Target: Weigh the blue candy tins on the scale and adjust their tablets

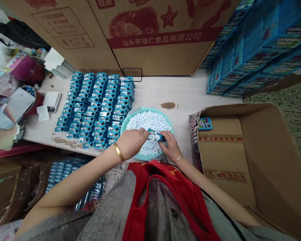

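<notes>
My left hand [134, 142], with a gold bangle at its wrist, is closed at the left end of a small blue candy box [161, 137]. Gripping the right end of that box are the fingers of my right hand [171, 146], which wears a thin bracelet. White candies show at the box, between my two hands. Below is a round turquoise basin [171, 122] filled with small white candies [147, 118]. My fingers partly hide the box, so its opening is not plain to see.
Rows of filled blue boxes [97, 110] stand left of the basin. A big printed carton [160, 57] is behind, stacked blue cartons [253, 57] at back right. An open cardboard box [223, 157] lies right with one blue packet [205, 123]. A small white scale [52, 101] sits left.
</notes>
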{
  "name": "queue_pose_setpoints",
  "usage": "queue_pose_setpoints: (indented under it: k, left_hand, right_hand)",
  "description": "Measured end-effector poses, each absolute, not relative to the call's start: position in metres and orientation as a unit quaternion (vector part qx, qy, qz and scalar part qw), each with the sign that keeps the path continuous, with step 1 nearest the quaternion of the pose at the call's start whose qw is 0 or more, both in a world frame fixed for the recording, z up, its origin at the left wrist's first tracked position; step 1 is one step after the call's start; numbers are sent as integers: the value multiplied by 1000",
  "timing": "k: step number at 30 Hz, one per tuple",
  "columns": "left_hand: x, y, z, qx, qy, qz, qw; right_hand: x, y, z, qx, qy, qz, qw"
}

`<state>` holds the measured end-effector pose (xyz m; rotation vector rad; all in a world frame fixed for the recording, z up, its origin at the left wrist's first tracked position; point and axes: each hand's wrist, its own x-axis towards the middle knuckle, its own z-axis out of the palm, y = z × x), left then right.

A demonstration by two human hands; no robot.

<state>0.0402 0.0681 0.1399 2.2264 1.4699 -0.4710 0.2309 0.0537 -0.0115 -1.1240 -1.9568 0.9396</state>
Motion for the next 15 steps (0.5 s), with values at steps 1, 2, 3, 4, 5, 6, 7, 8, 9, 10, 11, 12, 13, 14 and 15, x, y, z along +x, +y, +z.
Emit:
queue_pose_setpoints:
  k: [1,2,3,4,5,6,7,8,9,10,11,12,13,14,15]
  left_hand:
    - [44,67,145,804,531,-170,206]
    - [47,67,150,806,531,-168,200]
    - [46,66,153,809,530,-165,195]
    - [44,66,153,811,529,-162,189]
    - [38,65,150,813,530,-156,184]
    - [30,65,144,811,537,-144,182]
    - [21,65,135,805,550,-130,182]
    - [10,65,122,794,567,-116,185]
    - [-2,65,106,778,590,-101,190]
    - [-12,65,88,764,607,-99,193]
    - [-21,65,68,752,621,-103,196]
    - [-27,64,48,742,630,-109,204]
    - [-29,64,28,736,633,-111,212]
    - [-28,63,9,733,633,-109,223]
    - [-23,62,-8,732,631,-104,235]
  right_hand:
    - [231,54,-12,-433,-752,360,343]
    - [232,54,-12,-434,-751,359,344]
    - [233,54,-12,-436,-750,358,346]
    - [233,54,-12,-437,-748,357,349]
    - [234,55,-13,-439,-746,357,352]
    - [235,55,-14,-441,-743,357,354]
    - [235,55,-14,-443,-741,357,356]
    - [236,55,-15,-445,-739,357,359]
    - [237,56,-15,-448,-736,356,361]
    - [238,57,-16,-451,-734,355,363]
    - [239,57,-15,-454,-732,353,365]
    - [240,58,-15,-458,-730,351,367]
    - [242,59,-14,-461,-728,350,368]
    - [243,61,-13,-466,-725,348,370]
    - [245,62,-12,-470,-722,345,371]
